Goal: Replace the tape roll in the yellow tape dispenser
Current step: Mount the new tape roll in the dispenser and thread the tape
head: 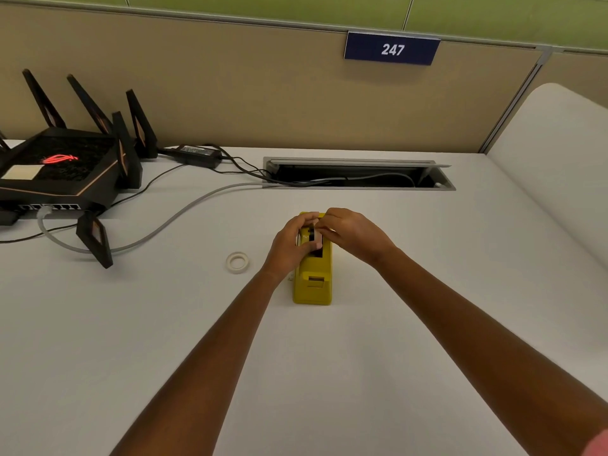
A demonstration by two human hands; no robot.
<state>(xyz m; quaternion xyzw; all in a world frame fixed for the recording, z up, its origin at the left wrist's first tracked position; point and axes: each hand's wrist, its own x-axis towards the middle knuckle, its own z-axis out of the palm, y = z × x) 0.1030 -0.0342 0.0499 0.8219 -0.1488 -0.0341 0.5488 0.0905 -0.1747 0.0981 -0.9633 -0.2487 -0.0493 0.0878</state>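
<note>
The yellow tape dispenser (312, 284) stands on the white desk (329, 357), its cutter end toward me. My left hand (291, 245) grips the dispenser's left side near the far end, thumb across the top. My right hand (353, 235) comes in from the right and pinches a whitish roll on a black hub (314, 236) that sits in the dispenser's open slot. A separate translucent tape roll (237, 261) lies flat on the desk a little to the left of the dispenser, untouched. The far end of the dispenser is partly hidden by both hands.
A black router with several antennas (62, 169) sits at the left back, with a power brick (197, 155) and cables, including a grey cable (184, 212), running to an open cable tray (358, 176) in the desk. A beige partition wall stands behind.
</note>
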